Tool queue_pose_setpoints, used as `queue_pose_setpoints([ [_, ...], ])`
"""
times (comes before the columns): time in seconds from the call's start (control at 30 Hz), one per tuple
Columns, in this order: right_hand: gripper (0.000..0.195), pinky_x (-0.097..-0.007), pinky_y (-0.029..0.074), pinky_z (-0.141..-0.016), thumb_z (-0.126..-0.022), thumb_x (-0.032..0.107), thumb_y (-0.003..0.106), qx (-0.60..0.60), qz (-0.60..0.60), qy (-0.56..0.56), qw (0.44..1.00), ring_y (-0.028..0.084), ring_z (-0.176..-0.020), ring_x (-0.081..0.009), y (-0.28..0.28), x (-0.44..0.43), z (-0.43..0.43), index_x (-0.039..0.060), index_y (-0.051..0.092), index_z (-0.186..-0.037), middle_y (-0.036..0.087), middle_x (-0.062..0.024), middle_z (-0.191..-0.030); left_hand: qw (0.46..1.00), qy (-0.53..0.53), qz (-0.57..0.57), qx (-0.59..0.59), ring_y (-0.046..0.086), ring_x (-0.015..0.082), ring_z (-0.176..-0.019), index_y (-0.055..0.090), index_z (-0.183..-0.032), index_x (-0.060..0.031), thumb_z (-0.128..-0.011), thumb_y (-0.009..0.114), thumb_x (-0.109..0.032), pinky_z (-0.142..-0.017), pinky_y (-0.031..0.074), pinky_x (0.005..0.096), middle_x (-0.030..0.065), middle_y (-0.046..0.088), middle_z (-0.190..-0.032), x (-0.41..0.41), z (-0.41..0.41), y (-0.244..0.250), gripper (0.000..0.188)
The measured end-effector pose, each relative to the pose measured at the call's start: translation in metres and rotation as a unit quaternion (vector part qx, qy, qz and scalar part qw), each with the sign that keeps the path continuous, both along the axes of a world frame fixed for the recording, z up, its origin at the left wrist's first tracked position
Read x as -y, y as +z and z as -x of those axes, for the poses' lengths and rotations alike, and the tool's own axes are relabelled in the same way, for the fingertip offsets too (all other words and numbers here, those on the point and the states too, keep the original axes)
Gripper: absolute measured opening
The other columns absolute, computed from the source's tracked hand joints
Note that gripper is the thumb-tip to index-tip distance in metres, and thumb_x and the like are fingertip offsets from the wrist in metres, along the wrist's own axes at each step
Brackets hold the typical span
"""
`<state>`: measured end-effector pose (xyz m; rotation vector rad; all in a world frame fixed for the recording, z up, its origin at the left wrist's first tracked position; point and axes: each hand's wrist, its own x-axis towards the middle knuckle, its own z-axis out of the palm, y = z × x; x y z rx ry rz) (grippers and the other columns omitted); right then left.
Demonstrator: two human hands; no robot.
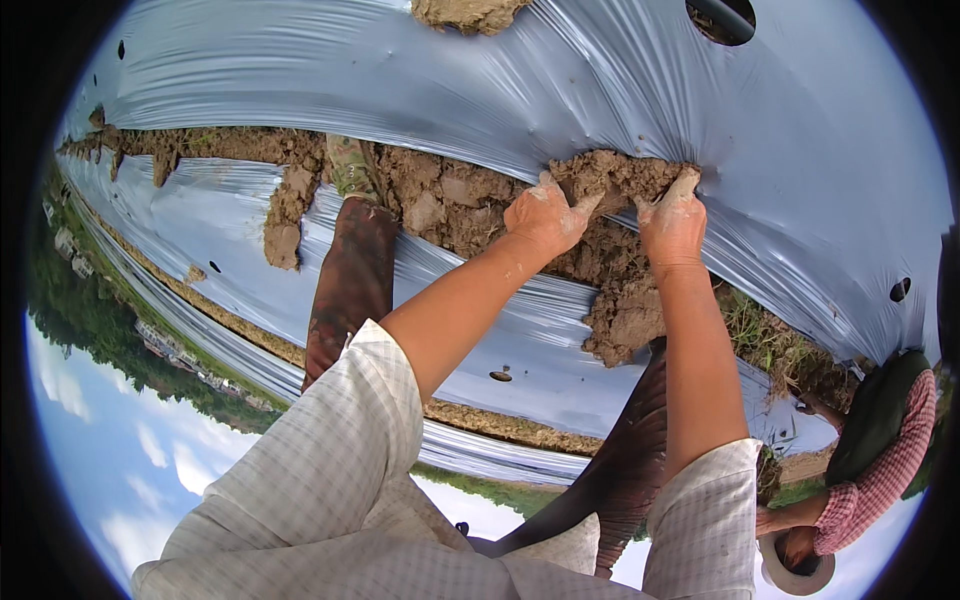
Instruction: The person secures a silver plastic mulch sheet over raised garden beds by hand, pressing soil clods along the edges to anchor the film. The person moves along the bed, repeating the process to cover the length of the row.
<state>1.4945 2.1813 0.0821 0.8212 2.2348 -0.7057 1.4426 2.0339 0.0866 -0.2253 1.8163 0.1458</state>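
My left hand (551,214) and my right hand (675,221) hold a wide clod of moist brown soil (619,176) between them. Mud coats the thumbs, while most of the other fingers are hidden behind or under the clod. It sits at the lower edge of a silvery plastic mulch film (465,90), whose folds fan out from that spot. Below my hands runs a furrow of lumpy soil (450,199). Another large clod (626,319) lies under my right forearm, partly over the edge of a second film-covered bed (495,307).
My camouflage shoe (351,169) stands in the furrow. A clod (469,13) weighs on the film at the top, near a round hole (724,21) with a dark pipe in it. Grass (772,337) grows at right, where a co-worker in a checked shirt (881,465) bends over.
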Motion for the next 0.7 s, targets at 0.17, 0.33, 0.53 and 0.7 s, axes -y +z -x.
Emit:
queue_pose_setpoints([
  [0.17,0.064,-0.0366,0.047,-0.067,-0.071,0.007,0.066,-0.093,0.056,-0.134,0.985,0.06,-0.073,-0.0343,0.007,0.004,-0.027,0.003,0.029,-0.124,0.061,-0.0186,-0.079,0.992,0.106,-0.061,-0.037,0.059,0.0177,-0.078,0.049,-0.106,0.0052,-0.076,0.065,-0.032,-0.071,0.048,0.0311,0.0114,0.061,-0.087,0.033,-0.026,0.012,0.051],
  [0.33,0.045,-0.0228,0.045,-0.058,-0.079,-0.005,0.05,-0.113,0.16,-0.37,0.908,0.052,-0.066,-0.0096,0.032,0.044,-0.089,0.0027,0.037,-0.121,0.055,-0.0075,-0.092,0.948,0.154,-0.271,0.066,0.056,0.0127,-0.07,0.052,-0.099,0.0008,-0.079,0.061,-0.015,-0.064,0.047,0.0276,0.0061,0.059,-0.079,0.083,-0.038,0.124,0.027],
  [0.53,0.016,-0.0237,0.046,-0.056,-0.08,0.004,0.057,0.1,0.304,-0.416,0.851,0.057,-0.068,-0.0135,0.002,0.138,-0.114,0.0018,0.055,-0.095,0.059,-0.0061,-0.084,0.943,0.215,-0.252,0.032,0.056,0.0109,-0.071,0.054,-0.097,-0.0019,-0.082,0.056,-0.012,-0.064,0.049,0.0259,0.0043,0.058,-0.078,0.096,-0.027,0.141,0.018],
  [0.7,0.044,-0.0246,0.047,-0.062,-0.075,0.005,0.066,0.088,0.358,-0.669,0.645,0.057,-0.084,-0.0171,-0.036,0.185,-0.052,0.0003,0.043,-0.112,0.057,-0.0079,-0.096,0.803,0.533,-0.26,-0.057,0.059,0.014,-0.07,0.054,-0.098,-0.0048,-0.084,0.052,-0.007,-0.059,0.048,0.0247,0.0068,0.06,-0.081,0.103,-0.001,0.124,0.015],
])
